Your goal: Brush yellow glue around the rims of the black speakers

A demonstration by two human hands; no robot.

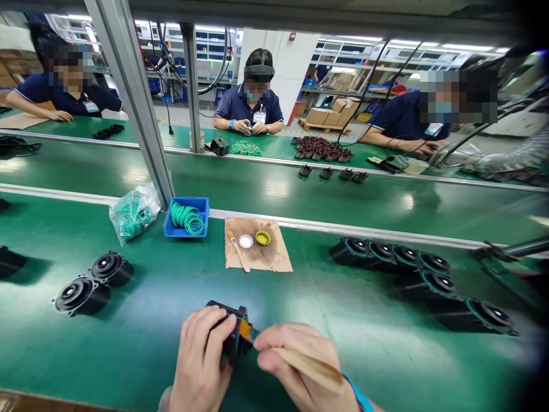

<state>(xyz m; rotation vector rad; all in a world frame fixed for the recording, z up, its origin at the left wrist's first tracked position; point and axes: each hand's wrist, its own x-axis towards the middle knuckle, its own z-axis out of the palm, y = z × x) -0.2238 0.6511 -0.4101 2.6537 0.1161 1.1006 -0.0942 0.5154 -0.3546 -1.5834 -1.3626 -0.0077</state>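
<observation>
My left hand [201, 355] is wrapped round a black cylindrical housing [227, 312] near the front of the green bench, its end turned to the right. A green ring shows at that end. In my right hand [300, 360] is a brush with a pale wooden handle [311, 369], pinched between thumb and fingers. Its tip, by an orange-yellow patch, touches or nearly touches the housing's end; the fingers partly hide the contact. Beyond my hands lies a stained cardboard piece [278, 252] with a white round dish [246, 241], a yellow round container [263, 238] and another brush [239, 252].
Behind stand a blue bin [186, 233] of green rings and a clear bag [134, 213]. Two black housings [86, 295] are at left, several ringed ones [433, 283] at right. A metal post [132, 103] rises at back left. Three people sit across the conveyor [274, 186].
</observation>
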